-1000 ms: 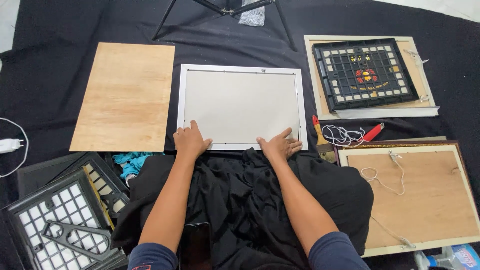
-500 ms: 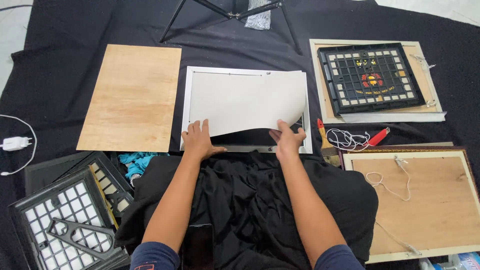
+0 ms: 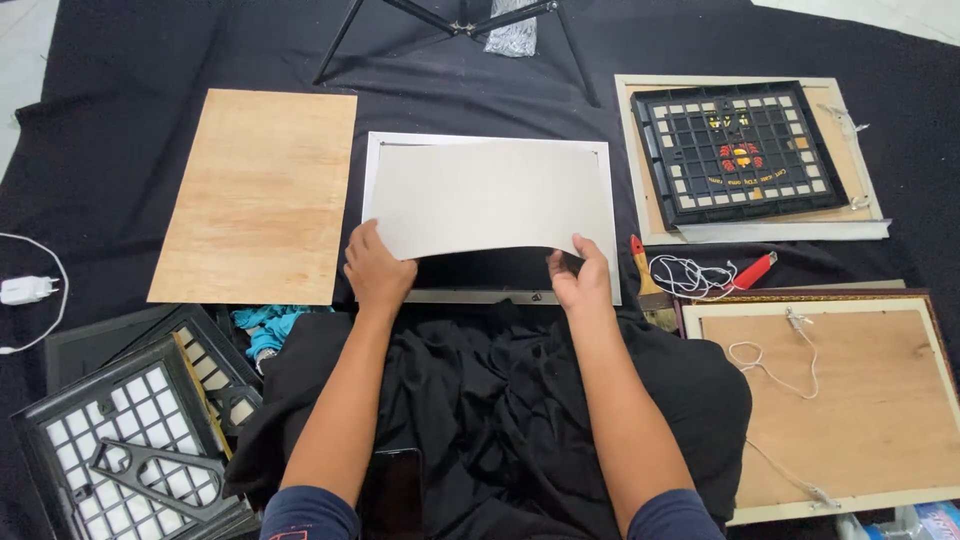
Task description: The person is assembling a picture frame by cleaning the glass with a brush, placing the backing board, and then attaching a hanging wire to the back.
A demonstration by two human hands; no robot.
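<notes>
A white picture frame point(image 3: 612, 215) lies face down on the black cloth in front of me. A light grey backing sheet point(image 3: 490, 195) is lifted at its near edge out of the frame, showing the dark inside beneath. My left hand point(image 3: 378, 268) grips the sheet's near left corner. My right hand point(image 3: 580, 282) pinches its near right corner. The sheet's far edge still rests on the frame.
A plywood board point(image 3: 258, 190) lies to the left. A black grid picture point(image 3: 738, 150) on a pale frame sits far right, a wooden frame back point(image 3: 830, 400) with string near right. A brush point(image 3: 648, 285), red tool point(image 3: 752, 272), black grid frames point(image 3: 120, 430), charger point(image 3: 25, 290) and tripod legs point(image 3: 460, 25) surround.
Both hands went from pressing flat on the frame's near edge to gripping the grey sheet. Its near edge has risen from the frame, exposing the dark interior.
</notes>
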